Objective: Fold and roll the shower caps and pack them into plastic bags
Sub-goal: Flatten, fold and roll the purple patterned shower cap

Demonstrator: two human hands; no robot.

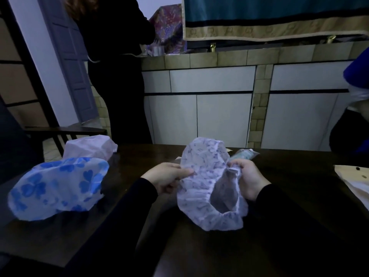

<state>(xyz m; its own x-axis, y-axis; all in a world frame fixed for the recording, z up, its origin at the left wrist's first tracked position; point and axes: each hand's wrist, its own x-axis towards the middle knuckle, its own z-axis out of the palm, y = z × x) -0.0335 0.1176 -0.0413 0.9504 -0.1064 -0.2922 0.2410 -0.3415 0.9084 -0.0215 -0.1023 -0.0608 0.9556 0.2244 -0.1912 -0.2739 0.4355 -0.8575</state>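
A pale shower cap with small purple marks [201, 176] hangs between both hands above the dark table [289, 196], its elastic opening facing me at the lower right. My left hand [167, 176] pinches the cap's left edge between thumb and fingers. My right hand [247, 176] grips the gathered elastic rim on the right. A shower cap with blue flowers [58, 186] lies on the table at the left. Behind it sits a plain pinkish-white cap [89, 146]. A small clear plastic packet [243, 153] lies just beyond the held cap.
A person in dark clothes [117, 76] stands at the tiled counter [219, 56] behind the table. Another person's arm in blue [357, 76] shows at the right edge. A light paper item [353, 176] lies on the table's right side. A dark chair [60, 132] stands at left.
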